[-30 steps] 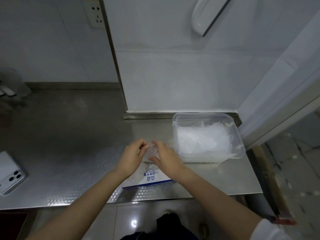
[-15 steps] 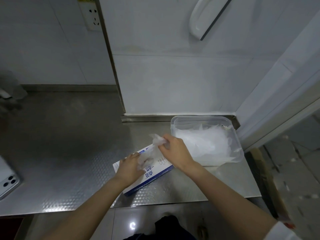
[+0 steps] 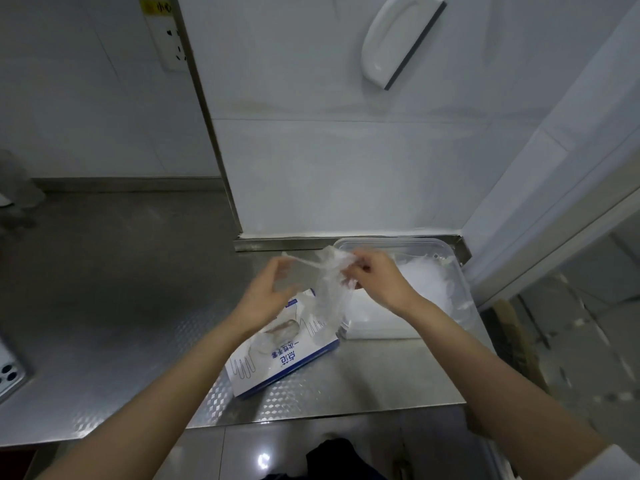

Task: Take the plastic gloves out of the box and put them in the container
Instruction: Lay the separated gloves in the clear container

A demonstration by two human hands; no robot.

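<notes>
A clear plastic glove (image 3: 331, 292) hangs above the blue-and-white glove box (image 3: 287, 355), which lies on the steel counter. My right hand (image 3: 375, 280) grips the glove's bunched top, right at the near-left rim of the clear plastic container (image 3: 391, 242). My left hand (image 3: 268, 296) hovers over the box with curled fingers and pinches a stretched strand of the same glove. The container stands to the right of the box and holds a pile of clear gloves (image 3: 420, 282).
A phone (image 3: 10, 372) lies at the counter's left edge. A tiled wall with a socket (image 3: 169, 39) and a white handle (image 3: 398, 39) rises behind. The counter's front edge (image 3: 311, 419) is close below the box, with floor to the right.
My right hand has lifted the glove out of the box and carried it up towards the container. My left hand has left the box and risen to the glove's strand.
</notes>
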